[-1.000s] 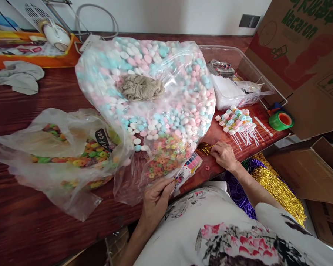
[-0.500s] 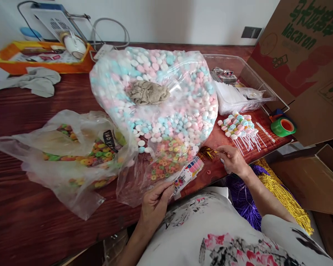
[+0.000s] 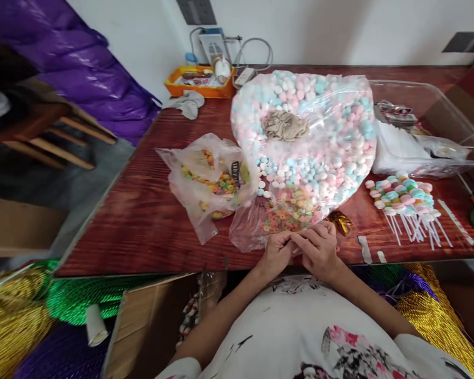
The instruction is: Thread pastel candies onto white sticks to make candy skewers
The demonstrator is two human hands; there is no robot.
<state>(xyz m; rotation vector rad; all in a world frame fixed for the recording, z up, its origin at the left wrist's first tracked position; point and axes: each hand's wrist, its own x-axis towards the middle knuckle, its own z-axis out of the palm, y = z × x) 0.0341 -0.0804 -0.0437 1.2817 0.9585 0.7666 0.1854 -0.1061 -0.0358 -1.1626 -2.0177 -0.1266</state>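
Your left hand and right hand meet, fingers curled together; can't tell if they're clamped on anything. Colored rings in clear plastic just beyond your fingers; gold ties beside the right ones, candy sticks farther right.

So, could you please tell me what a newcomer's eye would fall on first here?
Probably the bulging clear bag of pink, blue and white candies on the table, with a crumpled beige cloth on top. In front of it, the left hand and right hand meet at the table's near edge. To their right lies a pile of candies on white sticks.
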